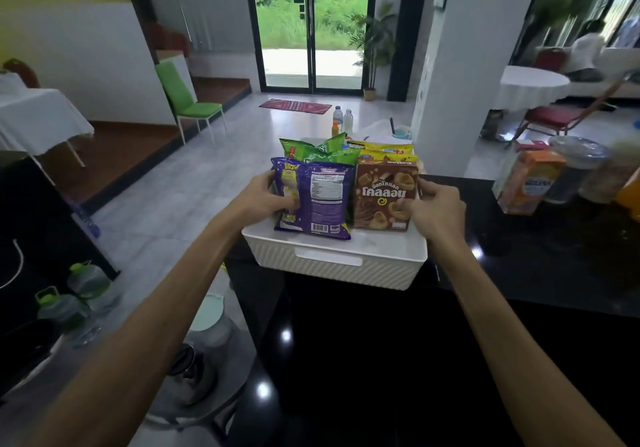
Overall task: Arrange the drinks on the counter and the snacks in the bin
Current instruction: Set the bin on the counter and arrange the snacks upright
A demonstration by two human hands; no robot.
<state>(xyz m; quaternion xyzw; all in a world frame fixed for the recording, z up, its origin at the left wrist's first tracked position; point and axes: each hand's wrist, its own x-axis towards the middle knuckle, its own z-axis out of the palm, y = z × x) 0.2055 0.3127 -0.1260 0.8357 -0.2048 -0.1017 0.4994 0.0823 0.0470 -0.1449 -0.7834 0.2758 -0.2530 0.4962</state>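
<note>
Two snacks settle into the bin [329, 266], left hand [266, 197] gripping purple bag [318, 200], right hand [436, 207] gripping brown box [384, 193]; drinks [530, 187] further right probably come next.

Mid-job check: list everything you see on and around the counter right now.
counter: one, black, under the bin
bin: one, white, on counter
purple bag: one, purple, front left in bin
brown box: one, brown, front right in bin
green bag: one, green, behind purple bag
yellow pack: one, yellow, behind brown box
bottles: three, two clear and one orange, beyond bin
carton: one, orange, counter right
lidded cup: one, clear, beside carton
chair: one, green, floor left
jugs: two, green-capped, lower left
left hand: grips purple bag's left edge
right hand: holds brown box's right edge
</note>
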